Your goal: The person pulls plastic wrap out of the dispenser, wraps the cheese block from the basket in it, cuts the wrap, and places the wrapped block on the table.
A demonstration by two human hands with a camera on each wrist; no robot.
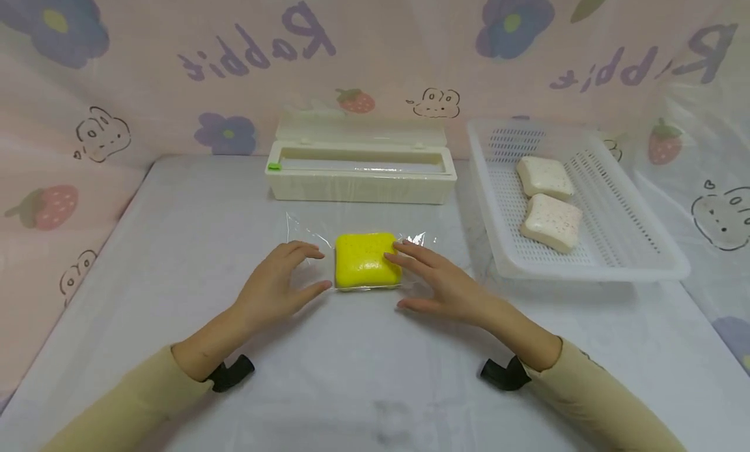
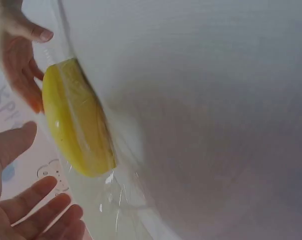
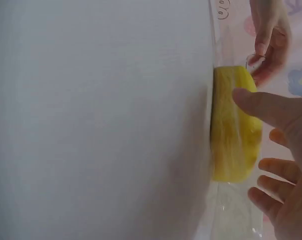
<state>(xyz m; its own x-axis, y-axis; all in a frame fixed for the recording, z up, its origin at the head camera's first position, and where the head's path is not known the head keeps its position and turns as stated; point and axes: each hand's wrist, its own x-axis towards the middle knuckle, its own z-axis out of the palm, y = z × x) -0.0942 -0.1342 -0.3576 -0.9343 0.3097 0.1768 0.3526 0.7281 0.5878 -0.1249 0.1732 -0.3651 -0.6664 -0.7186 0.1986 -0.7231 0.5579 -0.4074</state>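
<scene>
The yellow, rounded-square block (image 1: 363, 263) in clear, shiny plastic film (image 1: 306, 229) lies on the flat white surface (image 1: 363, 354) between the left grip (image 1: 271, 284), loosely spread and empty just beside its left edge, and the right grip (image 1: 448, 284), likewise spread and empty, fingertips (image 1: 395, 258) over its right edge.

Yellow block (image 1: 366, 263), underside hidden
</scene>
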